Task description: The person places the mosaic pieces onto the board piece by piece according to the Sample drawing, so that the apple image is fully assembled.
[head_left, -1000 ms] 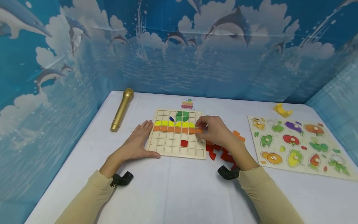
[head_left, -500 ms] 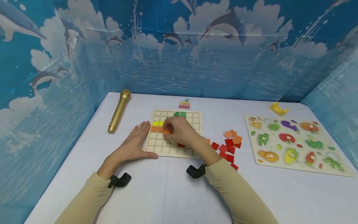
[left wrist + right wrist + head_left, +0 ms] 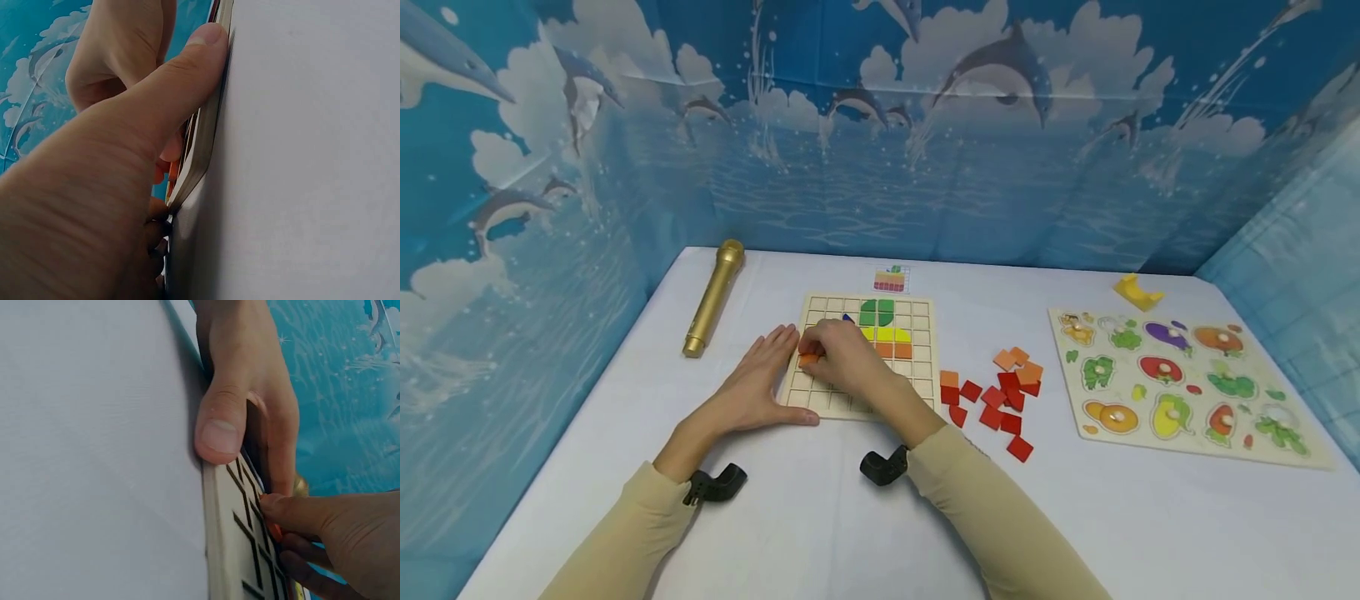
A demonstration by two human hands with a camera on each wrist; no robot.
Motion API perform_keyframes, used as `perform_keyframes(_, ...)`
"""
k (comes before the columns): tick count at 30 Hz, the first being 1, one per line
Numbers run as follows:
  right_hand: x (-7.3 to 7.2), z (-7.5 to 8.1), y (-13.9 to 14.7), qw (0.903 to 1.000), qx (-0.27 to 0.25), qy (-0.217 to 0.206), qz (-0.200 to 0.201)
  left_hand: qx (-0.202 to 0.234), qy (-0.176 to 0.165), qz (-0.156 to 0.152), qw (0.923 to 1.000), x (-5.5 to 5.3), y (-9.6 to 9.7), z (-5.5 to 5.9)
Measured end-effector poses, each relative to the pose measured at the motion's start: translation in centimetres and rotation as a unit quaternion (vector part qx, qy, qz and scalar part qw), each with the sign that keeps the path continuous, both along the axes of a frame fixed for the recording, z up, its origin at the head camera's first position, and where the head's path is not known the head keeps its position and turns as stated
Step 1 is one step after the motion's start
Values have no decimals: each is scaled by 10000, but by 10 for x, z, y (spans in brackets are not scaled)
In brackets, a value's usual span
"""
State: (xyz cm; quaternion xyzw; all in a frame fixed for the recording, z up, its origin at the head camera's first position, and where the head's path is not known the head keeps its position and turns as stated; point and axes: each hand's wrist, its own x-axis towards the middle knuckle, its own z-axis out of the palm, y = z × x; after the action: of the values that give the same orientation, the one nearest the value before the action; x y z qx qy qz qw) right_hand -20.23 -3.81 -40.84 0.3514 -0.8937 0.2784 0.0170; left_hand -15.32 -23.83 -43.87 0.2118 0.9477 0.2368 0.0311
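My right hand [image 3: 846,354] is over the left part of the wooden grid board [image 3: 921,375], with thumb and fingers pinching an orange tile [image 3: 807,360] at the left end of the orange row. In the right wrist view the orange tile [image 3: 275,531] shows just below the right thumb. Spread along the board's left edge is my left hand [image 3: 748,387], its thumb touching the near edge. Green tiles [image 3: 877,312], yellow tiles [image 3: 883,334] and a small blue tile [image 3: 847,318] sit in the grid. Part of the orange row [image 3: 893,350] is hidden behind the right hand.
Loose red tiles [image 3: 992,417] and orange tiles [image 3: 1028,372] lie right of the board. A small picture card [image 3: 891,279] lies behind it. A gold microphone [image 3: 715,300] is at left; a vegetable puzzle board [image 3: 1150,379] and a yellow curved piece [image 3: 1138,292] are at right.
My right hand has moved left across the board, from the right end of the orange row to its left end, an orange tile at its fingertips. My left hand has stayed at the board's edge.
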Motion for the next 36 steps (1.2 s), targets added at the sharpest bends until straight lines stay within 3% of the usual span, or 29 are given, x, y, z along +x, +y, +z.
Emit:
perform_keyframes(11, 9, -4, -3, 9996, -233, 168, 25, 162, -40, 9, 9999, 1, -1, -1)
perform_keyframes(19, 11, 4, 8, 9991, -362, 135, -154, 9, -1, -17, 10000, 1, -1, -1)
perform_keyframes(26, 3, 18, 44, 9982, -503, -6, -336, -46, -54, 44, 10000, 0, 1, 1)
perform_keyframes(36, -3, 31, 116, 9947, -564, -281, -818, -60, -189, 177, 9996, 1, 4, 2)
